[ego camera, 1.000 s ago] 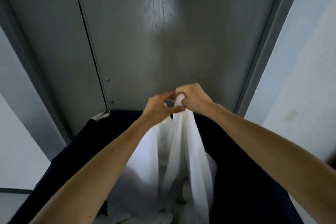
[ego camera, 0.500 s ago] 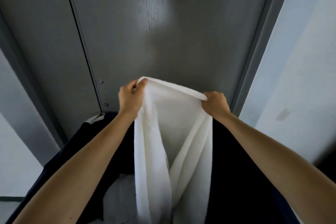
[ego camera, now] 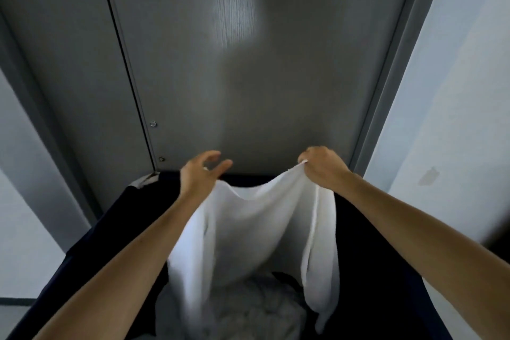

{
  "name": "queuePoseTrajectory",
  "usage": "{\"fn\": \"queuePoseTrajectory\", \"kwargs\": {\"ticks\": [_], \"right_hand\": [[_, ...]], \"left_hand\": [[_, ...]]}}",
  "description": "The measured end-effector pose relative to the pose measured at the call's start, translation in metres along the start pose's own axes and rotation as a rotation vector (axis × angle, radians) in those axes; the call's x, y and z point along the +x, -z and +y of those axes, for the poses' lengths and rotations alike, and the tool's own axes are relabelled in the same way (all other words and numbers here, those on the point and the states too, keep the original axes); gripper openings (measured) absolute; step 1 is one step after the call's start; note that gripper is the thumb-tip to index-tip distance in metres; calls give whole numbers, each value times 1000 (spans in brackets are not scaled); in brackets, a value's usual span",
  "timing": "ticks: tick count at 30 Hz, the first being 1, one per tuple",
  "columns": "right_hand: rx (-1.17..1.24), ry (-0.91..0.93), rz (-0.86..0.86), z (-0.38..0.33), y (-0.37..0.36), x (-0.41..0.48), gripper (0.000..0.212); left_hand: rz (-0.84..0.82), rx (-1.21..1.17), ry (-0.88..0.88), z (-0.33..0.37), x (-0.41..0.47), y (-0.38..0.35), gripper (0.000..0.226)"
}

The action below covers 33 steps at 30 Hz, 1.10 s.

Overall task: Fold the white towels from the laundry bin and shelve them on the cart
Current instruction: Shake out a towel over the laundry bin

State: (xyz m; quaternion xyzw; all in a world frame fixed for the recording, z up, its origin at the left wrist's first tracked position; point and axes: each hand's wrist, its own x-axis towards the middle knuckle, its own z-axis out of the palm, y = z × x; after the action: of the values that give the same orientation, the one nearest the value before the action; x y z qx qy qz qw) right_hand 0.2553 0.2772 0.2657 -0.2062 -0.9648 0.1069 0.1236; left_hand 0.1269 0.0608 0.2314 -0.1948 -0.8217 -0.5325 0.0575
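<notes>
"White towel [ego camera: 262, 229], how will it handle?"
"Light, soft and limp, I'd judge. It sags between grips, so take it by the top corners."
"Right hand [ego camera: 323, 168]?"
"Fingers [ego camera: 305, 159] curled tight, pinching the top edge. The cloth hangs below them into the dark laundry bin [ego camera: 386, 257]."
"Left hand [ego camera: 202, 174]?"
"Its fingers [ego camera: 220, 167] are spread and loose, gripping nothing. The sagging edge runs just beneath that wrist; whether it touches, I cannot tell. More white laundry [ego camera: 242, 309] lies well below both hands."
</notes>
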Motion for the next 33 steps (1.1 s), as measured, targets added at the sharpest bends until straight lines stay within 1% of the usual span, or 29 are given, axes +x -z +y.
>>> {"fn": "queuePoseTrajectory", "kwargs": {"ticks": [2, 3, 4, 5, 6, 7, 9, 10, 14, 16, 19, 21, 23, 27, 28, 30, 33], "right_hand": [[-59, 95, -78, -28, -3, -3, 27], [-89, 154, -91, -41, -5, -5, 24], [-97, 201, -100, -52, -6, -5, 21], [-88, 233, -112, -59, -7, -3, 19], [-55, 245, -109, -64, -6, -1, 17], [-11, 248, -87, -68, -4, 2, 16], [95, 234, -19, -68, -1, 6, 17], [126, 222, 11, -67, 0, 6, 18], [73, 141, 66, -61, 1, 10, 17], [54, 120, 76, -57, 2, 11, 14], [36, 83, 63, -49, 4, 11, 13], [65, 24, 49, -41, 5, 11, 14], [68, -45, 42, -29, 3, 10, 20], [7, -172, 8, 15, -3, -3, 26], [-6, -205, 3, 25, -3, -7, 27], [-6, -272, -23, 37, -4, -11, 30], [117, -304, -177, 29, -4, -10, 31]], "left_hand": [[-165, 51, -98, 15, -12, -17, 43], [-260, 70, -128, 21, -17, -27, 43], [-344, 73, -148, 27, -22, -36, 39], [-386, 77, -156, 30, -25, -44, 27], [-392, 72, -151, 35, -26, -48, 13], [-369, 70, -139, 39, -25, -49, 15], [-322, 87, -153, 43, -19, -46, 32], [-315, 107, -173, 46, -16, -43, 35], [-276, 154, -247, 55, -7, -35, 37], [-217, 113, -267, 60, -7, -31, 31], [-68, -37, -208, 63, -5, -24, 20], [1, -99, -165, 64, -1, -18, 19], [65, -127, -119, 60, 9, -9, 18], [272, -177, 40, 34, 35, 22, 22], [293, -182, 66, 27, 40, 29, 22], [273, -117, 90, 15, 44, 36, 21], [179, 25, 116, 8, 35, 27, 22]]}}
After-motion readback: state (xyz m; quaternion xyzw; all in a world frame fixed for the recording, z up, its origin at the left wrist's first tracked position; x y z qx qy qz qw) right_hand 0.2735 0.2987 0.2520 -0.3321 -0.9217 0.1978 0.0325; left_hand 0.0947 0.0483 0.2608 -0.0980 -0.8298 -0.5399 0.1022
